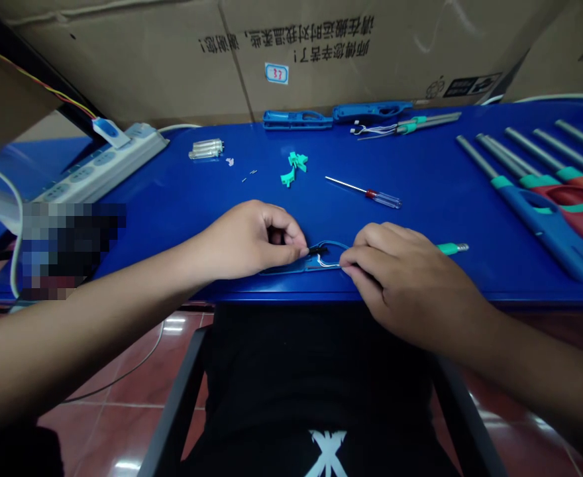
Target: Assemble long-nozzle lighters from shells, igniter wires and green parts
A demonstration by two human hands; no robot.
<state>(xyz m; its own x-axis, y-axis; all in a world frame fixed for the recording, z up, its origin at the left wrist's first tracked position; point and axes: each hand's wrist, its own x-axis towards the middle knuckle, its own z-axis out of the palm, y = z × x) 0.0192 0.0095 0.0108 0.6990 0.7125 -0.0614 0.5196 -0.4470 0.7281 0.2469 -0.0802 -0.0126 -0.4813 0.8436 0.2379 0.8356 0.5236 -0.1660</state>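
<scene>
While our L hand [244, 242] pinches thumb to fingers on a black wire end [318, 250], our R hand [401, 285] lies over the white wires [328, 262], fingertips right at them; we can't tell if it's gripping. The hands are close together, nearly touching, at the front edge of the blue bench [252, 199]. Under them lies a blue plastic lighter shell [291, 267], w/ a blue wire loop [334, 244] arching over it and a teal-collared metal nozzle [453, 248] poking out past the R hand.

Main risks: the shell sits right by the edge, so a hard tug on the leads could drag it off; thin wires could kink or snap if pulled taut. Nearby, mid-bench, are loose tiny screws [249, 175], easy to brush away w/ a sleeve, plus teal plastic parts [291, 169], a red-collared screwdriver [366, 192] and clear plastic tubes [206, 149]. At the R end, stacked lighter bodies [544, 218]; at the L end, a power strip [97, 165].
</scene>
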